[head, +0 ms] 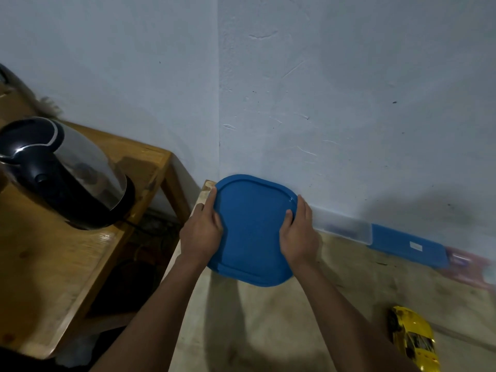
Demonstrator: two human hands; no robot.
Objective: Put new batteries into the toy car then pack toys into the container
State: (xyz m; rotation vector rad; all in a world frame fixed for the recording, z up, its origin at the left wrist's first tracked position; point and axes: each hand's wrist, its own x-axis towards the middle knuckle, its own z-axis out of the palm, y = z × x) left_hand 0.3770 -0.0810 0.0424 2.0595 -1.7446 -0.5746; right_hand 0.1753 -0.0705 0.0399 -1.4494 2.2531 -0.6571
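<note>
A blue rounded-square lid (252, 229) is up off the pale table (335, 312), near the corner of the wall. My left hand (202, 232) grips its left edge and my right hand (299, 234) grips its right edge. Whether a container sits under the lid is hidden. A yellow toy car (413, 342) lies on the table at the lower right, apart from both hands.
A flat blue box with a clear cover (381, 240) lies along the wall at the right. On a wooden side table (53, 264) to the left stands a black and steel electric kettle (61, 170). A gap separates the two tables.
</note>
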